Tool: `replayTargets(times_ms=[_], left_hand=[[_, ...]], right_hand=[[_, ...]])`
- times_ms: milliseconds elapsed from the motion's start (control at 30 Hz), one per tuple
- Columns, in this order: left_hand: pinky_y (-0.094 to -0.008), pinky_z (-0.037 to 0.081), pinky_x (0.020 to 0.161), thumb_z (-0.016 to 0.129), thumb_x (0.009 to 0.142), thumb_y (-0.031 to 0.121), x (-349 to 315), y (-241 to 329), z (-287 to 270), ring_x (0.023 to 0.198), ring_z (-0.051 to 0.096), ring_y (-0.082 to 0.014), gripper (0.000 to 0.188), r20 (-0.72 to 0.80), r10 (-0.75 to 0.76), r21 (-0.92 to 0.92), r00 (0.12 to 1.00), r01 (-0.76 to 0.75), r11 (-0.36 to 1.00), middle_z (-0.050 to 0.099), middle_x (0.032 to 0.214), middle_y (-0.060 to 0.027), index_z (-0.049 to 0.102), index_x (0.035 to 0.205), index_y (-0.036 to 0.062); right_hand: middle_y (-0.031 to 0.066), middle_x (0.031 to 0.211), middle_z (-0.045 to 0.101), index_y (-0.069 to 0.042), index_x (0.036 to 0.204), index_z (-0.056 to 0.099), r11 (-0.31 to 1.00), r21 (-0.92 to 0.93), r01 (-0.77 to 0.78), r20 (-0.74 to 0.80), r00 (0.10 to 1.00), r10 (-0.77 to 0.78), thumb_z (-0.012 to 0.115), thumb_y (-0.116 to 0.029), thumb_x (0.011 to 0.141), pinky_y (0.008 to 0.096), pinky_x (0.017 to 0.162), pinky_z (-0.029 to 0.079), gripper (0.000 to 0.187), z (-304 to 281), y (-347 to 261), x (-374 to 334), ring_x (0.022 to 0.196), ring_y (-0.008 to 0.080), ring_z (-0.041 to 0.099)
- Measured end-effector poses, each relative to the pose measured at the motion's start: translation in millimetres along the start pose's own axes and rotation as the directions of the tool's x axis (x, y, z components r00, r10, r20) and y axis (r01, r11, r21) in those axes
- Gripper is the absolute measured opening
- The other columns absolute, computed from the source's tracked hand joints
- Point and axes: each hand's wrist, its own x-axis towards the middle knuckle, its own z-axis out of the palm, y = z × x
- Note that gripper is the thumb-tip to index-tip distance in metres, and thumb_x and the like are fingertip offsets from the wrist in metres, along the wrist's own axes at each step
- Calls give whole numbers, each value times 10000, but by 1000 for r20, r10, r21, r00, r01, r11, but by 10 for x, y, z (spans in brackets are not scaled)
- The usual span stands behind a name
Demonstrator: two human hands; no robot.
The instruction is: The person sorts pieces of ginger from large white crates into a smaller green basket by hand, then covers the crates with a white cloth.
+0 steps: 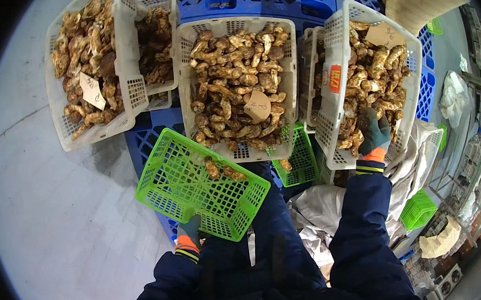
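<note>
Here, a latticed green plastic basket (230, 226) is clasped at its rim by the left grip (190, 230); whether the right grip (375, 132) is closed among knobbly brown mushrooms (372, 85) cannot be told.

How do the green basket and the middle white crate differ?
The green basket shows just two mushrooms; the middle white crate is packed with them. The left hand grips the basket; the crate is unheld. The crate shows a paper tag; the basket none. Both have perforated walls.
</note>
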Motion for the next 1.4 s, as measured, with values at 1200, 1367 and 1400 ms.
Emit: replayTargets(times_ms=[1200,1367,1400], left_hand=[[-459,454,909,513,816,131,-57,-1218,-657,1058,535,-315,388,14,-281,-972,960,78,220,562,1134,-138,504,1194,43],[-494,460,889,477,844,92,62,-2293,-290,1075,514,-363,359,13,-216,-970,976,-39,-239,525,1171,-207,470,1185,-20],[-521,430,925,457,859,109,20,-2243,-172,1107,486,-395,373,32,-181,-962,983,-19,-274,491,1215,-225,450,1208,-22]], right_hand=[[129,1093,637,-38,1160,597,431,-552,714,833,492,252,599,-232,854,299,855,457,363,2911,503,-1049,1000,204,595],[80,1025,643,-64,1224,546,676,-667,314,719,507,475,610,-220,861,307,712,475,400,3412,669,-1193,839,167,587],[83,1081,612,-64,1243,522,725,-655,213,708,506,492,595,-270,863,328,758,460,438,3548,669,-1169,894,186,570]])
